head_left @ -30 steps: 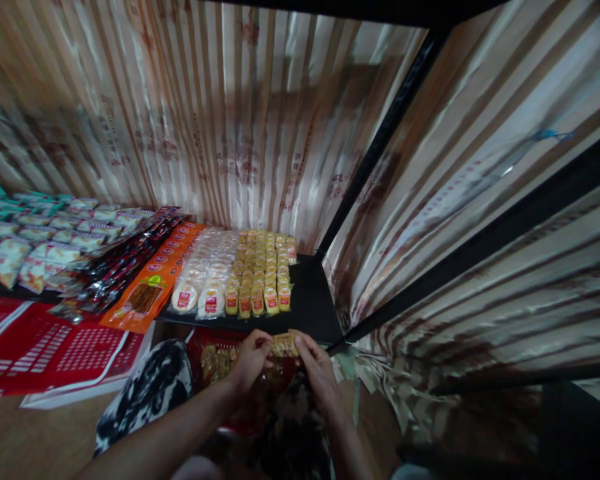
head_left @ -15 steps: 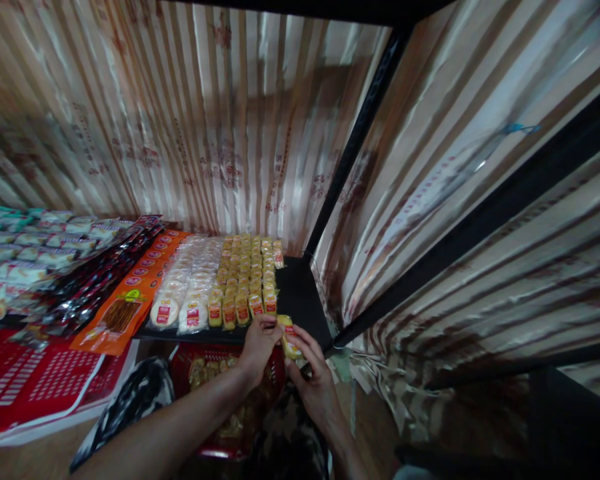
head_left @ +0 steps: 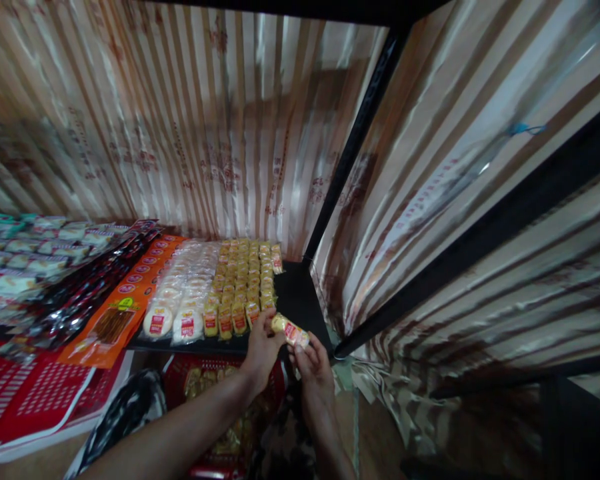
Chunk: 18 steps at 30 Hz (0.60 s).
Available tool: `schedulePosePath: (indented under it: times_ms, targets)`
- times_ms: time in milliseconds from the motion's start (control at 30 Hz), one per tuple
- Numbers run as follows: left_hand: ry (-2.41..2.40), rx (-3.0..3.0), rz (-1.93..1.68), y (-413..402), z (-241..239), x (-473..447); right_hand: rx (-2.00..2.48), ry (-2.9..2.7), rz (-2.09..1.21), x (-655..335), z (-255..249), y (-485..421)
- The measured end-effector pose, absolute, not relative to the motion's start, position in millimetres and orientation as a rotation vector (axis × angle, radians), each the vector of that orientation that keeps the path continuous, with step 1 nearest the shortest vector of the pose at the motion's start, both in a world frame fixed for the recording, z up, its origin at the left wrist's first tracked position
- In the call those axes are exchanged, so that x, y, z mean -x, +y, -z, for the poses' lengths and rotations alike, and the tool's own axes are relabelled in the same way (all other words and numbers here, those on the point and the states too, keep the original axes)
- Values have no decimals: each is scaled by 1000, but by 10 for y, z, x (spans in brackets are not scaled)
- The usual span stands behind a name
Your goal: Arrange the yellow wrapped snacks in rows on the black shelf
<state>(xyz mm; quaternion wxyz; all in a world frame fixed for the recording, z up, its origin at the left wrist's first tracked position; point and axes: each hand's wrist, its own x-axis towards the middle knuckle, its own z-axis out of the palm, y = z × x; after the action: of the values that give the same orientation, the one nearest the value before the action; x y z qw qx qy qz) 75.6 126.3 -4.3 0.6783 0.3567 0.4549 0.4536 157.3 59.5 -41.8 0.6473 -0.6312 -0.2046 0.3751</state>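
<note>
A small wrapped snack cake (head_left: 291, 331), yellow with a red and white label, is held between my two hands just off the shelf's front edge. My left hand (head_left: 263, 343) pinches its left end, and my right hand (head_left: 311, 363) grips its right end with thumb and fingers. Behind my left hand, rows of similar yellow wrapped cakes (head_left: 239, 319) stand packed on the black shelf (head_left: 297, 293). Beneath my forearms, a red basket (head_left: 174, 373) holds more yellow packets (head_left: 230, 433).
Left of the cakes lie round white packaged cakes (head_left: 187, 323), orange snack bags (head_left: 113, 327), dark shiny packs (head_left: 75, 293) and white packets (head_left: 25, 280). Another red basket (head_left: 35, 393) sits lower left. A black post (head_left: 360, 140) and striped plastic sheeting (head_left: 230, 133) bound the shelf.
The cake has turned from nearly upright to lying slantwise, its label now facing me. My right hand has shifted to the cake's lower right end. The camera view has moved slightly.
</note>
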Motion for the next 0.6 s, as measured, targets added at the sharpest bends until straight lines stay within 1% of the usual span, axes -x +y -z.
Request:
schedulePosePath:
  times_ms: [200,400,600]
  targets:
    - [1091,-959,-986,1245,131,-793,1352,-304,-758,-1621,366,817]
    - [1141,-1132,-958,1379,209,-882,1377,-431,-741,-1660,385,1022]
    - [1096,-1381,-1015,1479,47,-967,1415,-547,-618,-1983,410,1358]
